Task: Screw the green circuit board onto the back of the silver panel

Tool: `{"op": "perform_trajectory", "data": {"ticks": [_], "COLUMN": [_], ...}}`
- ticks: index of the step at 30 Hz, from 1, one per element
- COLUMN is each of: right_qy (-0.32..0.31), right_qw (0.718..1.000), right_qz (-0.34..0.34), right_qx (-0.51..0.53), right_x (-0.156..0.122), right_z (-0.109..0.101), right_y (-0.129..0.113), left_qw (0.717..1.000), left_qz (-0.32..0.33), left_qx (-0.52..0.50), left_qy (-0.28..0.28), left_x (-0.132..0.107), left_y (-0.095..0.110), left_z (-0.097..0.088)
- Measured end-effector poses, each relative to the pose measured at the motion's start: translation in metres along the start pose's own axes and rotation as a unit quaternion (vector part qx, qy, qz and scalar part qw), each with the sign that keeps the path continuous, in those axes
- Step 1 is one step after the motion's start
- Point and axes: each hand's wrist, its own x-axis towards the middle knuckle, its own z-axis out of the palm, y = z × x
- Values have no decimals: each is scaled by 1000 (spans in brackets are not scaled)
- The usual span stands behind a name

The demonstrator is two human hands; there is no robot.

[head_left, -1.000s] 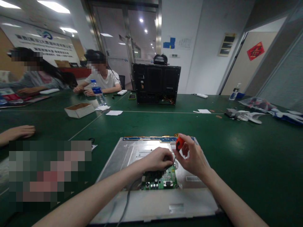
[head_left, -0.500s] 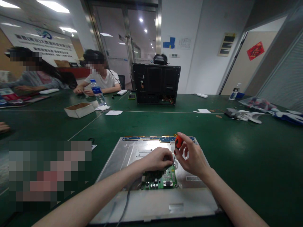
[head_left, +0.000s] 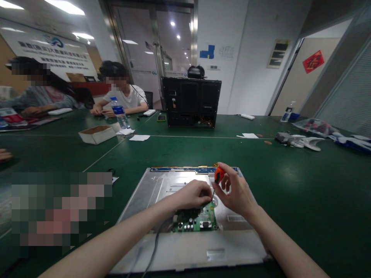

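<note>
My right hand (head_left: pixel 236 193) holds a small screwdriver (head_left: pixel 219 174) by its orange and black handle, between thumb and fingers. Its thin shaft points down at the upper right corner of a green circuit board (head_left: pixel 204 221). Close beside the tip, my left hand (head_left: pixel 195 194) has its thumb and fingers pinched together; what they grip, if anything, is hidden. The board sits on the silver metal back of a flat display panel (head_left: pixel 191 249), which lies on the table. Part of the board is covered by my left hand.
A dark cable (head_left: pixel 155 247) runs over the panel's left side. Farther back on the green table (head_left: pixel 179 150) are a white box (head_left: pixel 97 136), a water bottle (head_left: pixel 118 112) and a black monitor casing (head_left: pixel 191 102). Loose parts (head_left: pixel 298 141) lie at right. Two people sit at far left.
The orange handle has turned a little in my right fingers, its black markings now showing differently. Both hands stay in about the same place.
</note>
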Motion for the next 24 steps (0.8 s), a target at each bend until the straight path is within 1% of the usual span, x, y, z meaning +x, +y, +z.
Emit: {"op": "perform_trajectory", "data": {"ticks": [15, 24], "right_qy": [-7, 1], "right_qw": [1000, 1000], "right_qz": [3, 7], "right_qx": [-7, -18], "right_x": [0, -1], "right_z": [1, 3], "right_y": [-1, 1], "left_qw": [1000, 1000], "left_qz": [4, 2], "left_qx": [10, 13], "left_qy": [1, 1], "left_x": [-1, -1], "left_y": [2, 1], "left_z": [-1, -1]}}
